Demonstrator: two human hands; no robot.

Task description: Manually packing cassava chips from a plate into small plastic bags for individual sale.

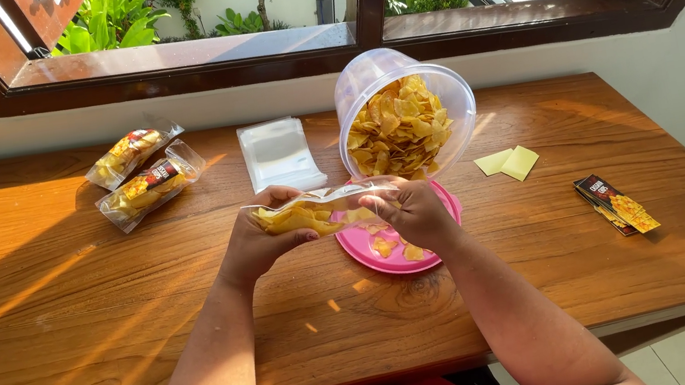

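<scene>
Fingers of both hands pinch the same thing: a clear plastic pouch (322, 209) partly filled with yellow chips, held level just above the counter (59, 311). The left hand (257, 244) closes on the pouch's left end, thumb underneath and the fingers curled over the top, where most of the chips sit. The right hand (418, 215) closes on the right end, fingertips pressed along the upper edge of the pouch. The pouch's long axis runs left to right between the two hands, its upper edge on the far side; whether that edge is sealed cannot be told. Neither hand is nearer than the other; each has one end.

Under the right hand lies a pink plate (390, 260) with a few loose chips on it. Just beyond the pouch, a big clear tub (403, 110) of chips leans on its side with the mouth facing the person. A stack of empty clear pouches (279, 152) lies to the tub's left, and two filled, labelled pouches (143, 174) lie further left. Right of the tub lie yellow paper slips (509, 162) and, nearer the right edge, a small pile of printed labels (617, 204).
</scene>
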